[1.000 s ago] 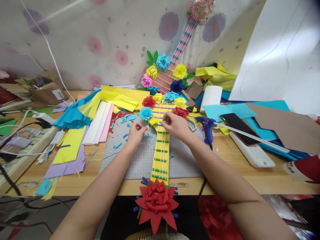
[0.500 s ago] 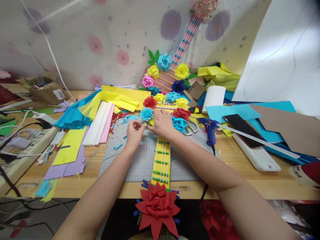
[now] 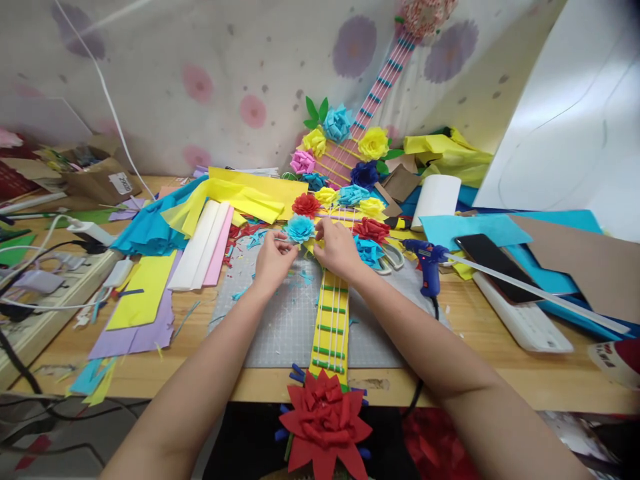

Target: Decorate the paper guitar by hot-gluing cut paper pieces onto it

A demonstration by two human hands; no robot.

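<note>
A yellow paper guitar lies on the grey cutting mat (image 3: 270,340), its neck (image 3: 331,320) with green frets and white strings pointing toward me. A large red paper flower (image 3: 325,417) covers its near end. My left hand (image 3: 274,261) is beside the body's left edge, fingers curled, thumb and forefinger close together; what they pinch is too small to name. My right hand (image 3: 337,248) bends its fingers over the body where the neck begins, right beside a light blue paper flower (image 3: 301,229). Its fingertips are partly hidden. A red flower (image 3: 371,230) and a blue flower (image 3: 369,252) sit right of it.
A blue glue gun (image 3: 427,263) with a long glue stick stands right of the mat, near a black phone (image 3: 493,267). Coloured paper sheets (image 3: 140,293) and a power strip (image 3: 45,313) lie left. Behind, a pink paper guitar (image 3: 335,160) leans against the wall.
My right hand has lifted slightly and drawn its fingers back, uncovering more of the light blue flower. My left hand's fingers have spread a little. The whole view has shifted slightly.
</note>
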